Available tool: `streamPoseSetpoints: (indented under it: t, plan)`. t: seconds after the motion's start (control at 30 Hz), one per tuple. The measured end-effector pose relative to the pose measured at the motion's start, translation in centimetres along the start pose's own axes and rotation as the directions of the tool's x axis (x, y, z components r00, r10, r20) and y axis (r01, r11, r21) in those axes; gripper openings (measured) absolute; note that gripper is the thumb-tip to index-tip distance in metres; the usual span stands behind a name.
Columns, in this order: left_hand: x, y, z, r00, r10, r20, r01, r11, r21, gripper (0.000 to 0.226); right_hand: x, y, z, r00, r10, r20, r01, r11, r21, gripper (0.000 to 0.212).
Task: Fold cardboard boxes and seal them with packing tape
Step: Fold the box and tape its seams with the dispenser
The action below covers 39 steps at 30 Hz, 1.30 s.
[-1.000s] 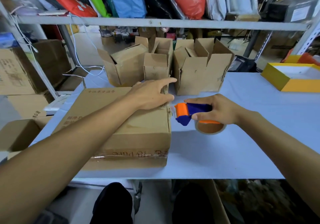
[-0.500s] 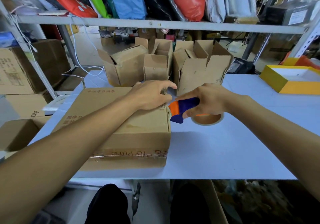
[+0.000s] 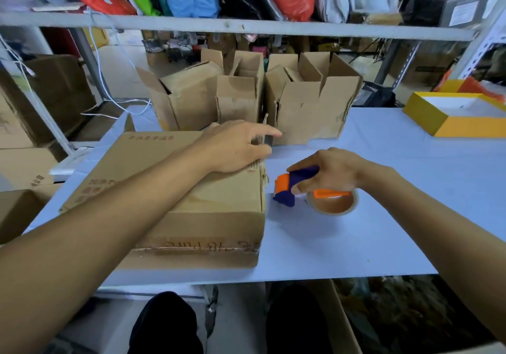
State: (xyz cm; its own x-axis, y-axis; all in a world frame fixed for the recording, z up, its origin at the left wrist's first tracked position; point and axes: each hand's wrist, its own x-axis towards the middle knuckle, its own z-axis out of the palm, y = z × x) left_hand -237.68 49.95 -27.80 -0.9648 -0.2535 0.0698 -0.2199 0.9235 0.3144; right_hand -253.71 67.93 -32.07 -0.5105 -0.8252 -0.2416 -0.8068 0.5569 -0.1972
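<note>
A large brown cardboard box (image 3: 213,216) lies closed on the white table (image 3: 383,230), with clear tape along its front face. My left hand (image 3: 235,148) rests flat on the box's far right top corner, fingers stretched toward the right. Just right of the box, my right hand (image 3: 328,173) grips an orange and blue tape dispenser (image 3: 290,186) that carries a brown tape roll (image 3: 335,203). The dispenser's nose points at the box's right side, a small gap away.
Three open-topped cardboard boxes (image 3: 309,107) stand in a row behind my hands. A yellow box with a white inside (image 3: 454,112) sits at the table's right. More cardboard boxes (image 3: 24,123) stack at the left, under a metal shelf (image 3: 246,27).
My right hand carried the dispenser up against the box's right edge, then drew it back right and down to the table. My left hand stayed on the box.
</note>
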Motion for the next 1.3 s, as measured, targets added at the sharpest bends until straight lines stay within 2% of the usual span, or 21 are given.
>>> streamPoseSetpoints:
  t: [0.1,0.2,0.27,0.33,0.4,0.53,0.63,0.7,0.73,0.8,0.83,0.9,0.97,1.03,1.13,1.23,1.3]
  plan:
    - [0.0,0.0,0.0,1.0,0.001,-0.011,-0.001,1.0,0.002,0.045,-0.6,0.6,-0.6,0.999,0.013,-0.034,-0.006,0.98,0.197,0.051]
    - [0.1,0.0,0.2,1.0,0.006,-0.006,-0.006,1.0,0.004,0.046,-1.7,1.3,-1.6,0.985,0.024,-0.17,0.044,0.922,0.385,0.026]
    - [0.1,-0.2,0.4,1.0,0.0,-0.004,0.0,1.0,0.002,0.048,-2.3,1.6,-1.3,0.962,0.044,-0.27,0.077,0.903,0.423,0.038]
    - [0.1,-0.3,0.2,1.0,0.003,0.02,-0.003,1.0,-0.009,0.054,-2.3,1.6,0.0,0.936,0.072,-0.344,0.057,0.935,0.349,0.052]
    - [-0.1,-0.1,0.1,0.999,0.023,0.046,-0.021,0.999,-0.042,0.062,-1.8,1.7,1.9,0.923,0.046,-0.383,0.024,0.984,0.177,0.057]
    - [-0.8,1.2,0.3,0.987,0.129,0.099,-0.123,0.991,-0.06,0.072,-0.9,1.3,5.1,0.924,0.017,-0.383,-0.004,0.999,0.035,0.042]
    - [-1.6,1.6,0.1,0.979,0.169,0.109,-0.172,0.985,0.018,0.076,-0.8,0.7,6.6,0.911,0.001,-0.412,-0.001,1.0,0.001,0.035]
    - [-2.6,1.9,-0.7,0.996,0.08,0.05,-0.088,0.979,0.184,0.082,-1.3,-0.2,6.2,0.845,0.025,-0.534,0.021,0.997,0.079,0.031]
    - [-3.4,2.3,-1.2,0.999,-0.031,0.035,0.022,0.969,0.246,0.09,-1.6,-0.8,5.5,0.78,0.005,-0.626,0.084,0.99,0.113,0.03]
    - [-5.5,3.0,-1.5,0.965,-0.253,0.07,0.228,0.941,0.25,0.108,-2.4,-2.9,3.3,0.663,-0.087,-0.743,0.289,0.946,0.147,0.035]
    - [-6.7,3.3,-1.4,0.948,-0.303,0.1,0.276,0.936,0.218,0.115,-2.7,-4.1,2.1,0.663,-0.139,-0.735,0.389,0.904,0.179,0.039]
    - [-8.6,3.0,-1.1,0.941,-0.306,0.146,0.284,0.947,0.149,0.12,-3.2,-6.5,0.3,0.741,-0.261,-0.619,0.505,0.824,0.257,0.043]
    - [-10.3,2.3,-1.6,0.945,-0.286,0.161,0.27,0.956,0.115,0.114,-3.7,-8.5,0.0,0.807,-0.364,-0.465,0.517,0.816,0.258,0.041]
    - [-12.2,1.1,-2.6,0.953,-0.269,0.137,0.258,0.962,0.093,0.102,-4.0,-9.7,0.7,0.82,-0.4,-0.409,0.523,0.814,0.252,0.046]
    - [-15.1,-1.5,-4.2,0.97,-0.208,0.124,0.202,0.978,0.057,0.084,-3.8,-11.8,1.7,0.774,-0.45,-0.446,0.583,0.781,0.224,0.045]
    - [-17.4,-4.5,-5.7,0.956,-0.256,0.143,0.253,0.967,0.038,0.092,-3.3,-15.0,3.0,0.647,-0.535,-0.543,0.679,0.728,0.092,0.043]
    - [-18.7,-6.2,-6.2,0.952,-0.28,0.123,0.28,0.96,0.014,0.086,-2.8,-17.0,4.0,0.622,-0.518,-0.587,0.675,0.735,0.067,0.045]
